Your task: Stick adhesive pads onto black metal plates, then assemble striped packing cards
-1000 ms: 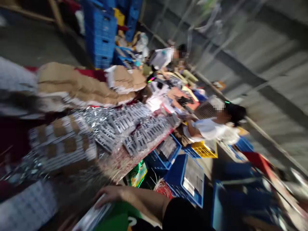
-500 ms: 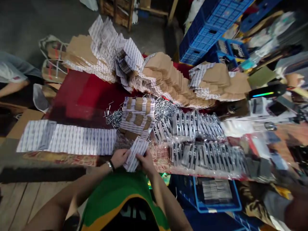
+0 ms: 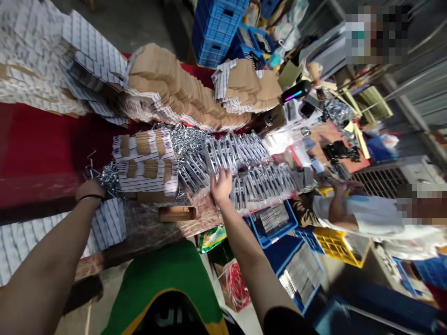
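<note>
My left hand (image 3: 90, 188) is at the left edge of a pile of shiny bent metal pins (image 3: 110, 177); its fingers are blurred and I cannot make out what they hold. My right hand (image 3: 221, 186) reaches over clear-wrapped packs of black and silver metal hardware (image 3: 252, 188), fingers apart, with no held item showing. Between the hands, a small brown carton (image 3: 177, 213) with an open top rests on the table near my body. Behind it, striped cartons (image 3: 146, 186) stand grouped in rows with brown parts showing.
Stacks of folded brown and striped cartons (image 3: 167, 79) line the table's far side. More metal pins (image 3: 186, 142) lie behind the packs. Striped cartons (image 3: 108, 221) lie at the left front. Blue crates (image 3: 213, 32) stand beyond, and a co-worker's arm (image 3: 340, 209) is at the right.
Both hands have let go of the striped carton and moved apart, left to the pins, right to the wrapped packs. An open carton now rests on the table. The view has swung right.
</note>
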The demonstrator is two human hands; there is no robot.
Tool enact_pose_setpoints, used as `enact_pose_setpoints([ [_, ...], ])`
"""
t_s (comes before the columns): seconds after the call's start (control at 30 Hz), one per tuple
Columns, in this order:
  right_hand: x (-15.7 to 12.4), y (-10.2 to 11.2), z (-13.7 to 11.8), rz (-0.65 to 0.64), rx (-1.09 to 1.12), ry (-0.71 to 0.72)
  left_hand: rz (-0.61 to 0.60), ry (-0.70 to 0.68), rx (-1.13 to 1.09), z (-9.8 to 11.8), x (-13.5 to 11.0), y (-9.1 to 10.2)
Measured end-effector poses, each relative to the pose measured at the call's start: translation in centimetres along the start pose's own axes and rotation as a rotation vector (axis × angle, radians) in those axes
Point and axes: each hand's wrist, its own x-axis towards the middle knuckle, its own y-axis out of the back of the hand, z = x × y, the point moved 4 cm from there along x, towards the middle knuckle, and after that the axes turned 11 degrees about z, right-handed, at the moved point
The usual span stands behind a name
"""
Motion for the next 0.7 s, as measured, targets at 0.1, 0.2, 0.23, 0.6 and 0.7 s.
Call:
enact_pose_setpoints([
  [0.1, 5.3, -0.5, -0.6, -0.051, -0.184, -0.012, -0.05, 0.134, 0.155, -0.9, 0.0, 0.3],
  [0.2, 6.4, -3.0, -2.9, -0.251, -0.214, 0.128, 0.05, 0.139, 0.178, -0.8, -1.5, 2.0],
  [0.23, 6.6, -3.7, -3.3, -0.295, -0.202, 0.119, 0.163, 0.097, 0.138, -0.3, -3.0, 2.9],
  [0.6, -6.7, -1.1, 1.7, -0.578, 0.79, -0.045, -0.024, -0.539, -0.315, 12.4, -24.1, -8.5],
  [0.7, -14.2, -1.7, -0.1, -0.603, 0.633, 0.168, -0.229, -0.624, -0.368, 11.0, -23.1, -11.7],
])
